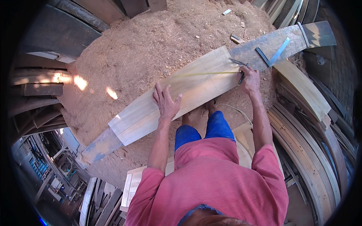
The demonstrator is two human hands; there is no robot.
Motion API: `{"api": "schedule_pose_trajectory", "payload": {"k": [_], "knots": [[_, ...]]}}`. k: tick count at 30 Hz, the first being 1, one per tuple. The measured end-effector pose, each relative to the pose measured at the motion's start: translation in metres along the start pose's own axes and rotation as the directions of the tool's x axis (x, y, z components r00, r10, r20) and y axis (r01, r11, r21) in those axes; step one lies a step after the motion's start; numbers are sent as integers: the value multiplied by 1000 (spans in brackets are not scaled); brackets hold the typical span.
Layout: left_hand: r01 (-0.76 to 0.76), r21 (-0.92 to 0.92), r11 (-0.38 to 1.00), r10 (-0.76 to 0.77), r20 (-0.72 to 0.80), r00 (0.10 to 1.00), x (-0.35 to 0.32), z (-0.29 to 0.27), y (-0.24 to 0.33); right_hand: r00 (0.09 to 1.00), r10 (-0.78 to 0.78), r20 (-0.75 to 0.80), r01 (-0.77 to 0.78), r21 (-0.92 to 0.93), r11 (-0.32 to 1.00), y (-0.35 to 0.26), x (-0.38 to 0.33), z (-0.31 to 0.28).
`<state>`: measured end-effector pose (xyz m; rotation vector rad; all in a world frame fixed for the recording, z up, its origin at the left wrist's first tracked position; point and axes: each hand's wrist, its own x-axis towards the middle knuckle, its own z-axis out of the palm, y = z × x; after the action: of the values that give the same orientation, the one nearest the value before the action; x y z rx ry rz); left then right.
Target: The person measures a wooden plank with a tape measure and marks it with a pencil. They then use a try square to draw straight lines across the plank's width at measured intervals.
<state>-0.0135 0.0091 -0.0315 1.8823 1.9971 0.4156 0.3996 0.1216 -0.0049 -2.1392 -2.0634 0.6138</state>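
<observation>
A long pale wooden board point(181, 90) lies slantwise across a longer worn plank point(98, 147). On its left half, my left hand point(166, 103) rests flat with the fingers spread and nothing in them. My right hand point(249, 80) is closed near the board's far right end. From it a narrow yellow tape measure blade point(207, 73) runs left across the board. A thin dark pointed tool point(237, 62) also sticks out of the right fingers; its kind is unclear. Faint lines cross the board near the tape. To the right, a metal try square point(273, 56) lies on the plank.
Sawdust and shavings point(128, 71) cover the floor beyond the board. Small wood offcuts point(236, 39) lie near the plank. A cord loop point(303, 34) goes round the plank's right end. Stacked timber point(301, 150) stands at the right, with more boards point(60, 34) at the far left.
</observation>
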Motion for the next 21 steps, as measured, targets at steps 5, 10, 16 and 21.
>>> {"api": "schedule_pose_trajectory", "payload": {"k": [5, 10, 16, 21], "knots": [[149, 304, 941, -178, 68, 982, -9, 3, -33, 974, 220, -50, -223, -49, 974, 63, 40, -3], [141, 349, 926, -211, 170, 963, -16, 9, -53, 930, 340, -142, -337, 47, 940, 72, 71, -1], [169, 285, 944, -257, 308, 916, -5, -3, -52, 825, 405, -395, -300, 302, 905, 65, 22, -1], [95, 322, 942, -223, 389, 894, -17, -23, -38, 827, 563, -17, -399, 687, 607, 48, -65, 54]]}}
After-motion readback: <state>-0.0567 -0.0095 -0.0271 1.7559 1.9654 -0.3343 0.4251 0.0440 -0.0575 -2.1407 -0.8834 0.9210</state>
